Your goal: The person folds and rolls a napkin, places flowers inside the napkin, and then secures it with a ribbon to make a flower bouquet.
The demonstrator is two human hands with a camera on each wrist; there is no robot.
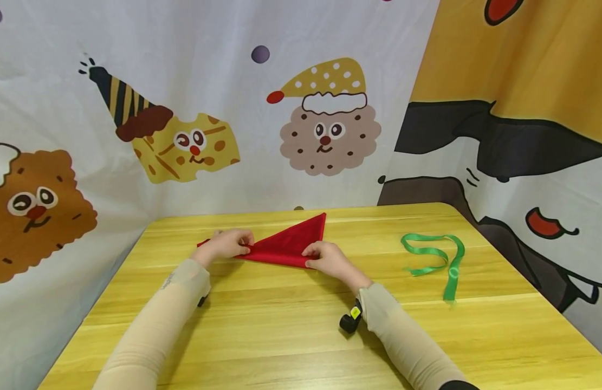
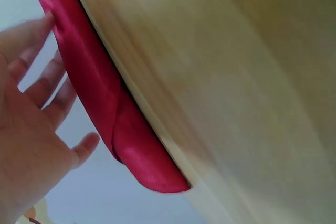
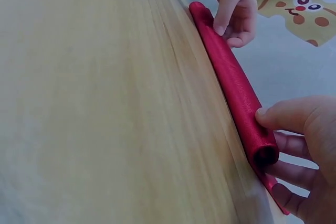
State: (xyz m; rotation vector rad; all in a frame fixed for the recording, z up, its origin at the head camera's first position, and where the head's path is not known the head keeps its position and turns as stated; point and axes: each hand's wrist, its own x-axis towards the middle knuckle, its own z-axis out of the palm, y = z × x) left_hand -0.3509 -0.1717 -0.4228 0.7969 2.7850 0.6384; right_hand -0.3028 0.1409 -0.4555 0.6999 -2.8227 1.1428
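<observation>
A shiny red cloth (image 1: 293, 238) lies toward the table's far side, its near edge rolled into a tube and the rest a flat triangle with a corner pointing away. With its thumb on the tube, my left hand (image 1: 227, 245) grips the roll near its left end. At the right end my right hand (image 1: 327, 260) pinches the roll between thumb and fingers. The right wrist view shows the hollow end of the rolled cloth (image 3: 239, 93) beside the right fingers. In the left wrist view an overlapping fold marks the cloth (image 2: 100, 87) near its tapered end.
A green ribbon (image 1: 454, 265) lies in loose bends on the right part of the wooden table (image 1: 281, 330). Behind the table hangs a white curtain (image 1: 208, 65) with printed cartoon figures. A black wrist camera (image 1: 350, 322) sits beneath the right forearm.
</observation>
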